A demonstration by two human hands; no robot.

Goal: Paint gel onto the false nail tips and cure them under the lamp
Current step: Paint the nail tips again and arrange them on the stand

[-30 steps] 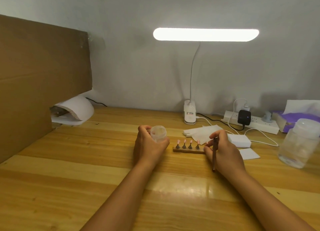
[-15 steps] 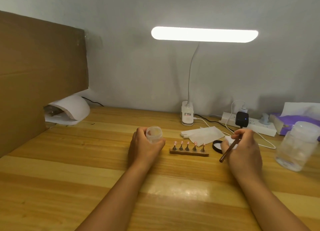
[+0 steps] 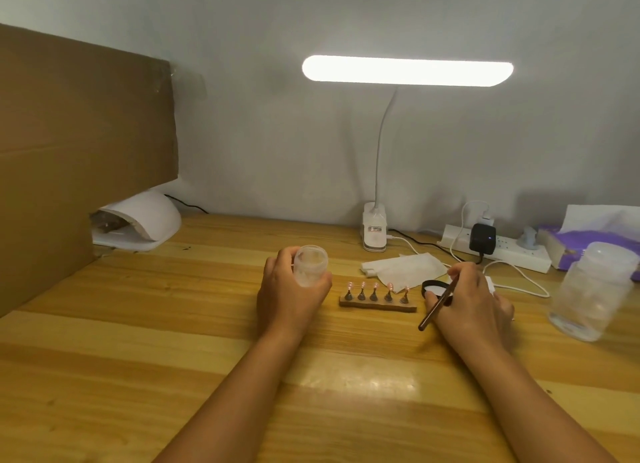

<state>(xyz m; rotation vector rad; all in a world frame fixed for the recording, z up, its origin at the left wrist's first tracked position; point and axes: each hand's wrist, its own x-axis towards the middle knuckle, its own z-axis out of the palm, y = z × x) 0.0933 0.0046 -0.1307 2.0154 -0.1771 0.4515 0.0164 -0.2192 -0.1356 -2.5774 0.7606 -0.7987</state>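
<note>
Describer: Pale wood-plank desk (image 3: 173, 324) against a grey wall, lit by a bar-shaped desk lamp (image 3: 407, 70) clipped at the back edge. Two bare forearms reach in from below.

Listener: Where are the nail tips?

Describer: Five small, glossy pink nail tips (image 3: 375, 285) stand upright in a row, each on a dark cone-shaped peg, on a narrow wooden stand (image 3: 377, 308). Its long axis runs left to right across the desk, with the right end slightly lower in the frame. It lies between the two hands and touches neither.

Listener: And the hands?

Describer: Left hand (image 3: 287, 299) — fingers curled round a small translucent jar (image 3: 310, 266), just left of the stand. I cannot tell whether the jar rests on the desk. Right hand (image 3: 474, 303) pinches a thin dark brush (image 3: 434, 310) between thumb and forefinger. The brush lies on a diagonal. Its free handle end points down-left toward the viewer, and its upper end rises right into the fingers, so the bristles are hidden. It crosses over a small black-rimmed pot (image 3: 429, 284) just right of the stand.

Listener: The curing lamp?

Describer: White, domed curing lamp (image 3: 149, 216) at far left, partly behind a leaning cardboard sheet (image 3: 83, 143) — well apart from the stand. Behind the stand lies a folded white tissue (image 3: 405, 268). Farther right are a power strip (image 3: 502, 253) and a cloudy plastic bottle (image 3: 588, 289).
</note>
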